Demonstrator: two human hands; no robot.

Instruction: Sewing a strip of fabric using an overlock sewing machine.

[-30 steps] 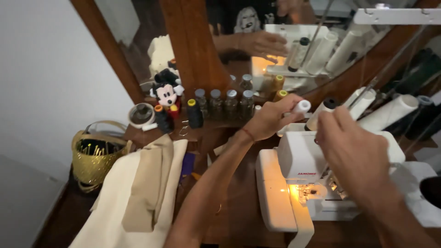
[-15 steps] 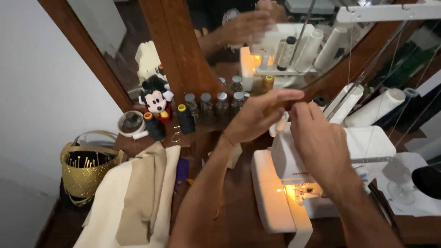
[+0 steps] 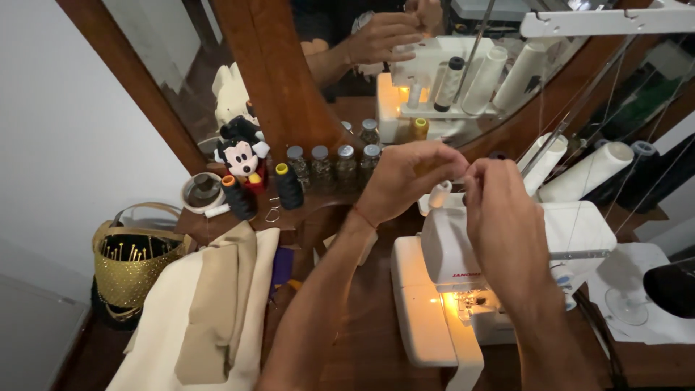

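Note:
My left hand [image 3: 405,181] and my right hand [image 3: 503,224] meet fingertip to fingertip just above a small white spool [image 3: 439,194], which stands on top of the white overlock sewing machine [image 3: 586,224]. Both hands are pinched, seemingly on a fine thread that is barely visible. The machine's lamp glows at the needle area [image 3: 463,304]. Behind my right hand stand two large white thread cones [image 3: 590,170], with threads rising to a white guide bar [image 3: 608,22].
A mirror [image 3: 340,80] backs the wooden table and reflects the hands. Small jars [image 3: 318,163], dark thread spools [image 3: 288,187] and a plush mouse toy [image 3: 239,156] line the ledge. Beige fabric [image 3: 210,311] and a gold basket [image 3: 130,271] lie left; a glass [image 3: 626,308] stands right.
My left hand came off the white spool's top and my right hand moved left, so the two sets of fingertips now touch. The view shifted slightly down and closer.

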